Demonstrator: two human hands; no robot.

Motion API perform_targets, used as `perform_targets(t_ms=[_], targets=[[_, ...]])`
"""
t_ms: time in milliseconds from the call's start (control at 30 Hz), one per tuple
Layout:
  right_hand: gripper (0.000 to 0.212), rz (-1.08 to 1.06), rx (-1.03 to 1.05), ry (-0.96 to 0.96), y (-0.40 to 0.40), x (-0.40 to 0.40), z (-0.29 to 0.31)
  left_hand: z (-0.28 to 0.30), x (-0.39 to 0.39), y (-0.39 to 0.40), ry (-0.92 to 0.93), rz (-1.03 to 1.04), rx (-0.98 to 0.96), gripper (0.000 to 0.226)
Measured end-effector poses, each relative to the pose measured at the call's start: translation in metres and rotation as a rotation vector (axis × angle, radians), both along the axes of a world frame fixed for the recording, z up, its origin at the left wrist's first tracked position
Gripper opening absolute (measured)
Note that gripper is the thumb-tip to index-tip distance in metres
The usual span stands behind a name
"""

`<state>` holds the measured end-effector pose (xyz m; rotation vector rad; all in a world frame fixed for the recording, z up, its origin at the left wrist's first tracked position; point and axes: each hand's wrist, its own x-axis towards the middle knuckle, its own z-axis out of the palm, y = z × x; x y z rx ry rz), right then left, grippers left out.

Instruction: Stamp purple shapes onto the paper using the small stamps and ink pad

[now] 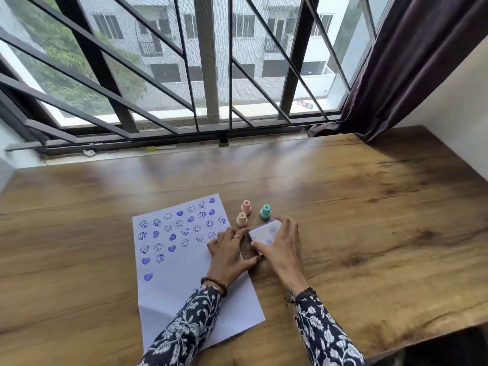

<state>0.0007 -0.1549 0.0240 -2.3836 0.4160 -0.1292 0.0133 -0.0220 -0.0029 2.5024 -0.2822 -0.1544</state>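
**Both hands on the ink pad, stamps standing idle**

Head view: the right hand (280,247) lay over the ink pad (264,232), its grip closed around the case with fingers on the far and right edges and the thumb on the near edge. The left hand (228,250) rested on the right edge of the paper (169,289), fingers spread, with the thumb reaching toward the near-left corner of the pad; whether it actually pinched the pad I could not tell. The pad sat on the wooden counter (369,220) just beside the paper's right edge, well in from the counter's near edge.

The step looked to be opening or closing the case. Done well, one hand would pin the base flat while the other worked the lid, keeping inky fingers off the blank lower part of the sheet.

As for contents, the pad's upper face was pale with faint purple heart marks and a purple rim; whether that face was a lid or the ink surface was unclear. Three small stamps stood upright just beyond the pad toward the window: a pink stamp (246,206), a peach stamp (242,218) and a teal stamp (265,211), none held. The paper already carried rows of purple smileys and hearts across its far half.
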Motion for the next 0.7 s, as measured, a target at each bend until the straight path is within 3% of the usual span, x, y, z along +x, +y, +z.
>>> perform_targets(t_ms=[400, 467, 633, 700], targets=[[0.089, -0.069, 0.005, -0.082, 0.004, -0.004, -0.009, -0.001, 0.002, 0.007, -0.039, -0.164, -0.003, 0.081], [0.075, -0.066, -0.035, -0.158, 0.007, -0.011, -0.01, 0.003, -0.001, 0.007, -0.05, -0.147, -0.002, 0.076], [0.012, 0.193, -0.287, -0.474, 0.03, -0.044, -0.017, 0.004, -0.032, 0.018, -0.196, 0.055, -0.121, 0.043], [0.011, 0.304, -0.35, -0.489, 0.043, -0.046, -0.019, 0.005, -0.041, 0.021, -0.264, 0.103, -0.139, 0.039]])
